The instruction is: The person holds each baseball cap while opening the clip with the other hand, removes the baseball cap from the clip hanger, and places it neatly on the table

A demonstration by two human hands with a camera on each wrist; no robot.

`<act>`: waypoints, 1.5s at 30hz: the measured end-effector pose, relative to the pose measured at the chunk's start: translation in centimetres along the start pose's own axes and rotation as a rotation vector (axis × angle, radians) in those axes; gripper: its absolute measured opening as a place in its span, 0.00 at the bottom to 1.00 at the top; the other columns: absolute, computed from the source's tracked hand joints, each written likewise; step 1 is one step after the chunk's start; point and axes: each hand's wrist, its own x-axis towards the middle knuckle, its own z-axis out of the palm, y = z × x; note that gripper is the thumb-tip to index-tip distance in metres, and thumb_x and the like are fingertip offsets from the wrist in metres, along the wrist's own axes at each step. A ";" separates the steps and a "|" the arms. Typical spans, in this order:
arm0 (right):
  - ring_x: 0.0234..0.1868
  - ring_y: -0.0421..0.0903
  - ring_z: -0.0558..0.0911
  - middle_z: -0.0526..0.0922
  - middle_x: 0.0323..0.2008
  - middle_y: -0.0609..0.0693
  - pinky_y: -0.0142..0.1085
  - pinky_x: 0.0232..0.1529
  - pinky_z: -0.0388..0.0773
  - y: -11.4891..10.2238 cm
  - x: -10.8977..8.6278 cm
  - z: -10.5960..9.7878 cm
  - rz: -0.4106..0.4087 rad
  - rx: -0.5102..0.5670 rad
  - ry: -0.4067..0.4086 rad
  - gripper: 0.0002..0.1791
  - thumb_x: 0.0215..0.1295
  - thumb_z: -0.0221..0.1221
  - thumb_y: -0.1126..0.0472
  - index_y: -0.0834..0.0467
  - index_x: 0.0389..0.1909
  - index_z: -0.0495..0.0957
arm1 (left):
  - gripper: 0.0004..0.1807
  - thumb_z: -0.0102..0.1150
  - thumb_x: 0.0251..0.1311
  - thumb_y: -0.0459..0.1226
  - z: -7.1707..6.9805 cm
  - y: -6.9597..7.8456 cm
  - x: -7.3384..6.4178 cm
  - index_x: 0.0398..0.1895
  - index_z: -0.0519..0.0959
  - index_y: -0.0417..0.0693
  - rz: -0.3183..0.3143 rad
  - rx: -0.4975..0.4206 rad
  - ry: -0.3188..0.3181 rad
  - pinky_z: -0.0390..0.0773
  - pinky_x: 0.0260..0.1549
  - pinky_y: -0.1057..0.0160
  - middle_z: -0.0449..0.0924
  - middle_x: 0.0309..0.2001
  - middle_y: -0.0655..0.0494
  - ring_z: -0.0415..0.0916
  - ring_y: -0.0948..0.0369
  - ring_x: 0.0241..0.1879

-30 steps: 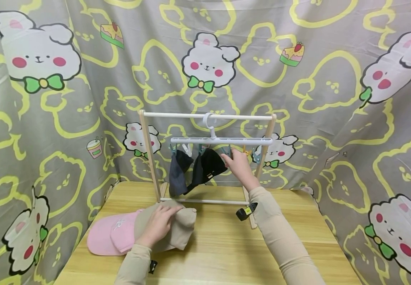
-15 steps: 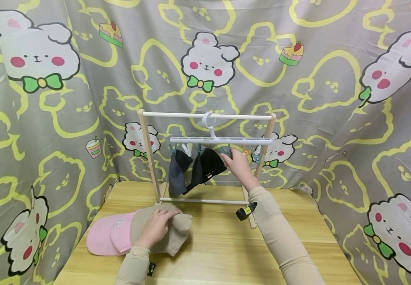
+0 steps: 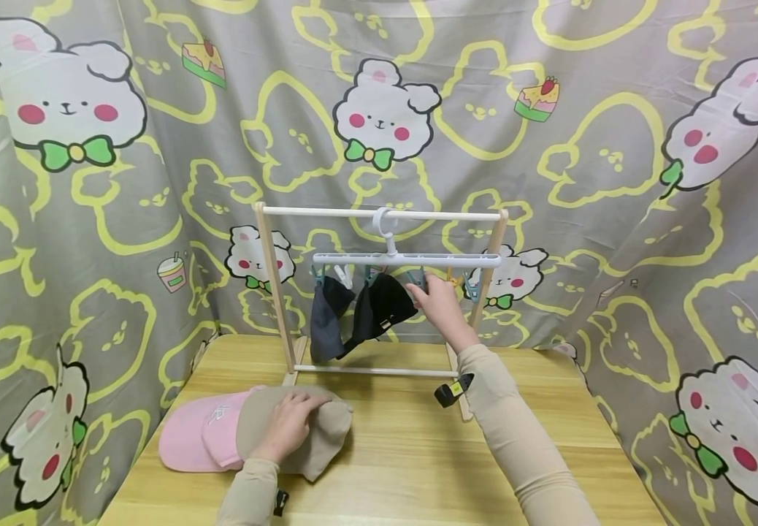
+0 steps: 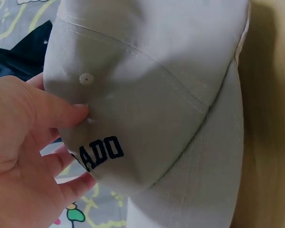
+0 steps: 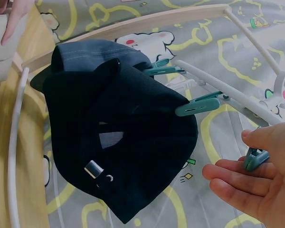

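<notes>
While the left hand [image 4: 23, 137] grips a cap [image 4: 147, 109] (beige), the right [image 5: 270, 185] pinches a clip [image 5: 256, 160].

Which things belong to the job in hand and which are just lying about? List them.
In use: beige cap in the left hand; green clip in the right hand; white hanger; black cap and grey cap clipped to it; rack bearing it.

Probably just about: pink cap, on the table, perhaps for later; patterned curtain behind.
</notes>
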 end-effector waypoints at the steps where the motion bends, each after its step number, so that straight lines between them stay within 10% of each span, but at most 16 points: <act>1: 0.30 0.50 0.87 0.84 0.28 0.57 0.34 0.25 0.73 0.0 0.0 0.0 0.001 0.002 0.000 0.18 0.71 0.55 0.47 0.59 0.34 0.73 | 0.28 0.59 0.46 0.20 0.1 0.0 0.0 0.50 0.83 0.55 -0.006 -0.001 -0.004 0.77 0.41 0.42 0.84 0.41 0.49 0.78 0.47 0.46; 33: 0.33 0.53 0.88 0.85 0.32 0.60 0.38 0.29 0.78 0.1 0.0 0.0 0.020 0.025 -0.008 0.17 0.71 0.55 0.48 0.60 0.35 0.73 | 0.29 0.56 0.45 0.19 2.9 -0.8 -1.3 0.53 0.82 0.48 -0.092 0.018 0.030 0.69 0.57 0.39 0.81 0.49 0.42 0.73 0.39 0.55; 45: 0.34 0.55 0.88 0.85 0.32 0.60 0.38 0.29 0.77 0.0 0.0 0.0 0.018 0.032 -0.015 0.18 0.71 0.54 0.47 0.59 0.35 0.73 | 0.26 0.47 0.66 0.36 3.0 -0.5 -1.5 0.68 0.70 0.53 -0.235 -0.099 -0.172 0.46 0.65 0.27 0.64 0.69 0.37 0.52 0.34 0.72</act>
